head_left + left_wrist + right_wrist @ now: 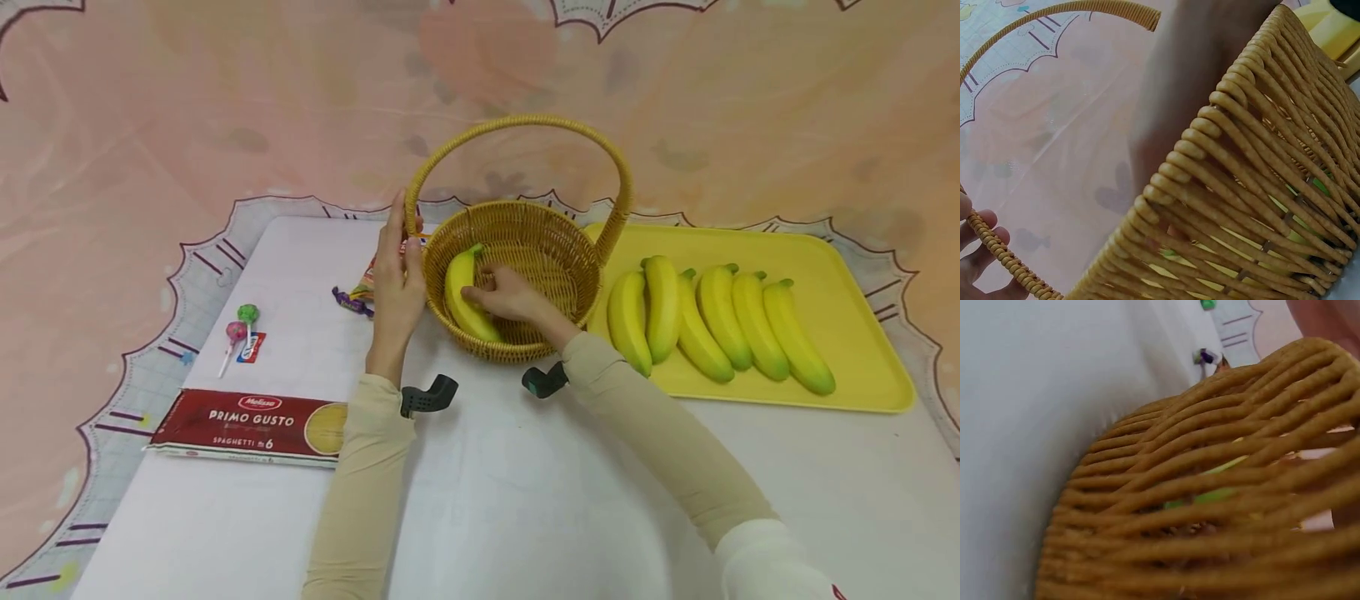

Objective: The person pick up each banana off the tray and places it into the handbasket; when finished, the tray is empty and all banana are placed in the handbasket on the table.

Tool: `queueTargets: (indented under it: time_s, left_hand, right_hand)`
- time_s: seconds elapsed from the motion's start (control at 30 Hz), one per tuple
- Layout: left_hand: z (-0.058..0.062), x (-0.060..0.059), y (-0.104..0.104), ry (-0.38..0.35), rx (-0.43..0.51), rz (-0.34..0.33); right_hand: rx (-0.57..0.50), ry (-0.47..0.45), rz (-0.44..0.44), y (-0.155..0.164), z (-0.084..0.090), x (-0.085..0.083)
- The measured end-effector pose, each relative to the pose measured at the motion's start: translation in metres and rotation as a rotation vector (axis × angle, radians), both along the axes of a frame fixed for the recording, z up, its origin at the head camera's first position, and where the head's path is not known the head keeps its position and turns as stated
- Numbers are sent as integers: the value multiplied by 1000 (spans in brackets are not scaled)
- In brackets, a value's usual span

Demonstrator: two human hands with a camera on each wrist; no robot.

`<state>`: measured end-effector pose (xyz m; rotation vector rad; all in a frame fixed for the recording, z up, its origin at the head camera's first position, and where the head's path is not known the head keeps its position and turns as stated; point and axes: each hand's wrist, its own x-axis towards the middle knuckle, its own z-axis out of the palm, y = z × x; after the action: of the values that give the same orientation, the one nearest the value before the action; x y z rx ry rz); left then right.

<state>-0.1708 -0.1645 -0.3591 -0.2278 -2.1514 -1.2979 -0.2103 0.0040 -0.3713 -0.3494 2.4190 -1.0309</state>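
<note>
A wicker basket (525, 354) with a tall arched handle (525, 122) stands mid-table. One yellow banana (459, 283) lies inside against its left wall. My right hand (498, 296) reaches into the basket, fingers curled on that banana. My left hand (396, 275) stands upright at the basket's left side and holds the foot of the handle between fingers and thumb. The left wrist view shows the woven wall (1241, 187) close up, with my fingertips (975, 234) on the handle (1004, 256). In the right wrist view the banana (1210, 495) shows through the weave (1210, 550).
A yellow tray (862, 275) right of the basket holds several bananas (720, 321) in a row. Left of the basket lie a candy wrapper (356, 296), two lollipops (242, 325) and a red spaghetti pack (251, 425). The white table is bare near its front edge.
</note>
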Motion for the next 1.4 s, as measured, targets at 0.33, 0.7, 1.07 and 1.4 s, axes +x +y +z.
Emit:
queueTargets:
  time_s: [0.33,0.7,1.07,1.4]
  left_hand:
    - [-2,-2,1,-9,10,14]
    - [-2,-1,4,-4,19,34]
    - [-3,3,5,1,-15,68]
    - [0,2,10,16,-26,100]
  right_hand:
    - [-248,491,-5,47,7,26]
    - [-335,721,-310,164,4,43]
    - [-50,613,-578,298,-10,60]
    - [157,267,-490,364,-32,53]
